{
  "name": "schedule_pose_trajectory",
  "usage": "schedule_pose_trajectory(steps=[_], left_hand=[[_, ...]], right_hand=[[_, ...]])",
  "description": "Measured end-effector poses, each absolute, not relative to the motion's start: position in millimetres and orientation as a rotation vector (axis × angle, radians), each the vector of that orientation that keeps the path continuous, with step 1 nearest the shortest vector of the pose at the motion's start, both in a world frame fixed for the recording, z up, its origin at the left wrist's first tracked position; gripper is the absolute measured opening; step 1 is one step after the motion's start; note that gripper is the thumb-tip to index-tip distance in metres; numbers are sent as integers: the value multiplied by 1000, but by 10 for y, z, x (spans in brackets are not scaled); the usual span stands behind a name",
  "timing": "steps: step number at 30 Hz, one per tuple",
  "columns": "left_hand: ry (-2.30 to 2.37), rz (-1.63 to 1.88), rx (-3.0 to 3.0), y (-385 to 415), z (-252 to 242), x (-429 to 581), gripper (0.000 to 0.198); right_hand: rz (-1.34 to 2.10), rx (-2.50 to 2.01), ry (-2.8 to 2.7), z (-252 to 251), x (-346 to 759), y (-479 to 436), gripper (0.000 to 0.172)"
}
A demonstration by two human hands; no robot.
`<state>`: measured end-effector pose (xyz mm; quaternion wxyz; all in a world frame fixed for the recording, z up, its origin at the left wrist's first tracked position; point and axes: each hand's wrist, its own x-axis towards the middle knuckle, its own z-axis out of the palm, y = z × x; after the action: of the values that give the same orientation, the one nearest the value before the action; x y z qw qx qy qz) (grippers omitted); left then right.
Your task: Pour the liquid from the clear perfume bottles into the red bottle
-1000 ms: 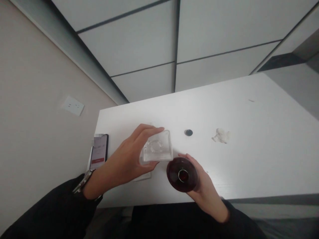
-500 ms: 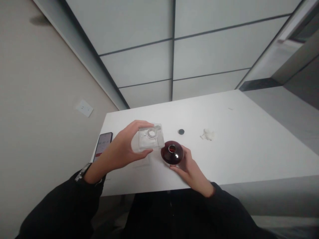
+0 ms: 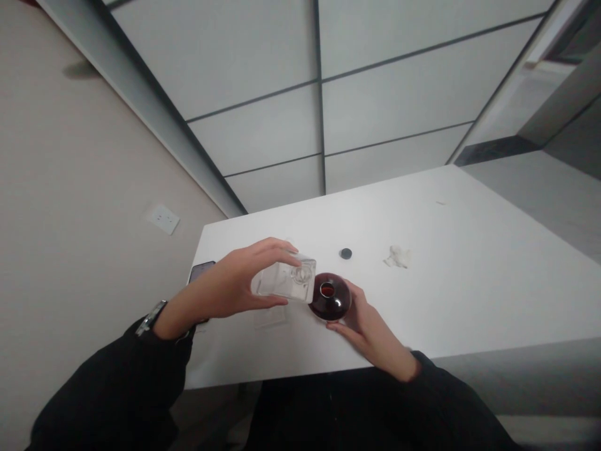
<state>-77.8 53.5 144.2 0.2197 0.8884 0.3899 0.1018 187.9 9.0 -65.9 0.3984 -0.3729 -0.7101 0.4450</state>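
clear glass bottle (image 3: 284,282), smooth, see-through, dark red glossy glass flask (image 3: 330,297), matt white smooth table (image 3: 469,269), small black matt cap (image 3: 346,253), crumpled white tissue (image 3: 397,256), metal watch (image 3: 151,317), black cloth sleeve (image 3: 113,388)

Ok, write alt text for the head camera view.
The left hand holds a clear square bottle tilted toward a dark red round bottle in the right hand, over a white table. A black cap and tissue lie beyond.

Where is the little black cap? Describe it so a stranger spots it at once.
Start at the white table. Just beyond the dark red bottle in the right hand lies the black cap. It is the only small dark disc, left of a crumpled white tissue.
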Motion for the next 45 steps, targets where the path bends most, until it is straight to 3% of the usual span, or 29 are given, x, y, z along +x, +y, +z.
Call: schedule_pose_trajectory(steps=[24, 45], left_hand=[[1005, -73, 2760, 603, 1702, -608, 56], [992, -271, 2907, 601, 1853, -487, 50]], right_hand=[[1148, -910, -1766, -617, 1857, 108, 80], [1132, -919, -1752, -626, 1862, 112, 79]])
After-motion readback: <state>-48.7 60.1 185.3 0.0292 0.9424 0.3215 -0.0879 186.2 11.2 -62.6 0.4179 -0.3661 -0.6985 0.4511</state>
